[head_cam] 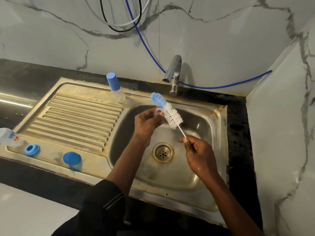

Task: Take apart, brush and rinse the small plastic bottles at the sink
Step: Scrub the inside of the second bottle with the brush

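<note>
Far left edge of the frame: clear bottle (8,135), lying on its side on the steel draining board (76,120), partly cut off by the frame.
Lower left: blue ring (32,149), flat on the board's front rim, just beside the clear bottle.
Right of the ring, apart from it: blue cap (72,159), also resting on the front rim.
Upper centre-left: capped bottle (115,89), upright on the back rim of the board, blue top on a clear body. Dark surface (25,72) behind it.
Centre: left hand (146,122), raised over the basin (196,176); grip narrow, thumb and fingers pinching a small clear piece (157,111) against the bristles.
Centre: brush (167,111), blue and white bristles, tilted with the blue end toward the upper left, touching the clear piece.
Centre-right: right hand (197,154), grip closed on the brush's thin white stem at its lower end.
Below the hands: drain (163,152) in the basin floor.
Upper centre-right: tap (173,75), no water visible.
Behind the tap: blue hose (221,86) running along the marble wall.
</note>
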